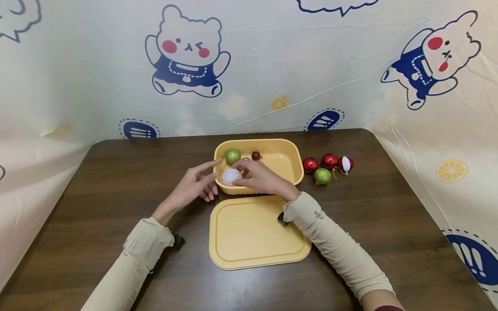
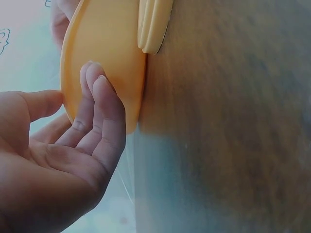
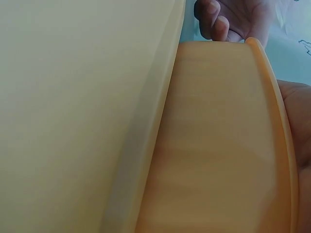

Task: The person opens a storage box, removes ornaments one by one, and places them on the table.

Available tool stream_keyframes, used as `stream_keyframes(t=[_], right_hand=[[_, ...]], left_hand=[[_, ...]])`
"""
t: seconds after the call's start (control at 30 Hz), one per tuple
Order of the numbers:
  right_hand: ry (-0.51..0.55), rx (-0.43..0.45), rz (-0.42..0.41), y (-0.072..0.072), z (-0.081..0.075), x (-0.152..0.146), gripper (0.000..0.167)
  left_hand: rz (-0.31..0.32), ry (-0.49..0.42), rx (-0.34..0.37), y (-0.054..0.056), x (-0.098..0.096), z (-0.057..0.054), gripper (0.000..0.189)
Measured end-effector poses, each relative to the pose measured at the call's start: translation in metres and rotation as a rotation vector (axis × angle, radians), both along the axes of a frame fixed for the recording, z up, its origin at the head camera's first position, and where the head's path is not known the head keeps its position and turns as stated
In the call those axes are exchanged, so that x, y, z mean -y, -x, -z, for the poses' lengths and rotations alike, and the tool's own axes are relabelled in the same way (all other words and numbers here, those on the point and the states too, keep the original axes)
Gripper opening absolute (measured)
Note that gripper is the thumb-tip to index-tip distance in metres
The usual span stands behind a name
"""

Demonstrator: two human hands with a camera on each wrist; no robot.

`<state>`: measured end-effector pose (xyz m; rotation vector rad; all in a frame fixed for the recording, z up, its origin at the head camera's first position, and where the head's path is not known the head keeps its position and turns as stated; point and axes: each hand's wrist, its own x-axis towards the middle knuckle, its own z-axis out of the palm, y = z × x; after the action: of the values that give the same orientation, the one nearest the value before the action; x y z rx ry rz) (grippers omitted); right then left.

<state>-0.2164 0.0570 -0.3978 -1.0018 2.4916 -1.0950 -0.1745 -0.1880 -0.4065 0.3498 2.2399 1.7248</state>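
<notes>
White ball (image 1: 231, 177): inside the yellow box (image 1: 282, 163), between the right thumb and fingertips.
Right hand (image 1: 262, 176): curled, pinching the ball.
Left hand (image 1: 193, 182): fingers relaxed at the box's end, grasping nothing.
Green ball (image 1: 233, 156): just beyond the right fingertips.
Feel: probably light, stiff-shelled, perhaps slippery, easily dented.
Best hold: its widest part, thumb opposite fingers, gently.

Four baubles (image 1: 329, 161) right of the box (image 1: 282, 166), lid (image 1: 253, 231) before it

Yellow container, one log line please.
right hand: on white ball inside container | left hand: at container's left end | lid: off, on table
</notes>
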Motion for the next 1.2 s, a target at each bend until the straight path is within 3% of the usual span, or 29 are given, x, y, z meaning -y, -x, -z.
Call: stream_keyframes(t=[0.47, 0.73, 1.2], right_hand=[[0.027, -0.006, 0.013, -0.001, 0.002, 0.000, 0.039], [0.069, -0.013, -0.030, 0.001, -0.004, -0.001, 0.038], [0.077, -0.061, 0.066, -0.006, -0.022, -0.021, 0.041]], left_hand=[[0.005, 0.005, 0.007, 0.000, 0.000, 0.000, 0.049], [0.004, 0.004, 0.015, -0.002, 0.003, 0.001, 0.050], [0.011, 0.004, 0.003, -0.001, 0.004, 0.000, 0.050]])
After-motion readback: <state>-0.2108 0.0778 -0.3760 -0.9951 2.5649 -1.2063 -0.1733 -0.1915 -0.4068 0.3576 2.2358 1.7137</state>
